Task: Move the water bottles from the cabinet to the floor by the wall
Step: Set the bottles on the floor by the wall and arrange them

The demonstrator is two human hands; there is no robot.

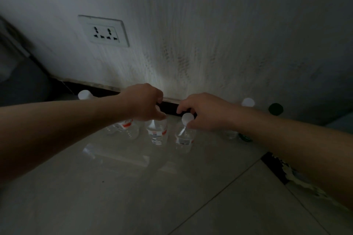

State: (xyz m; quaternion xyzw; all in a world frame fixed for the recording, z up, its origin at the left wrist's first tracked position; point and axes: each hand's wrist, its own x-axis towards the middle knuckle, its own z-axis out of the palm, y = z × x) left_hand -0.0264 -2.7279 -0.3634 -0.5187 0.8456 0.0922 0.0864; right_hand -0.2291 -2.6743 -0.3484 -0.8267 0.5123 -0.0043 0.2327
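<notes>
Left grip (145, 103) curled over top of left bottle (157, 132), cap hidden beneath. Right grip (202, 112) pinches white cap of right bottle (184, 138). Both stand on floor (133, 187) directly below my grips, near wall (210, 34) beyond. I should confirm bases flat, then release and lift straight up, clear of neighbours. Count: apparently five bottles, one being dark-capped bottle (275, 109) far right of right grip.

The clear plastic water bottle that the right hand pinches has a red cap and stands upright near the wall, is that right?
Not quite. The head view shows that the clear plastic water bottle that the right hand pinches has a round white cap, not a red one. The rest holds: it stands upright near the grey wall.
</notes>
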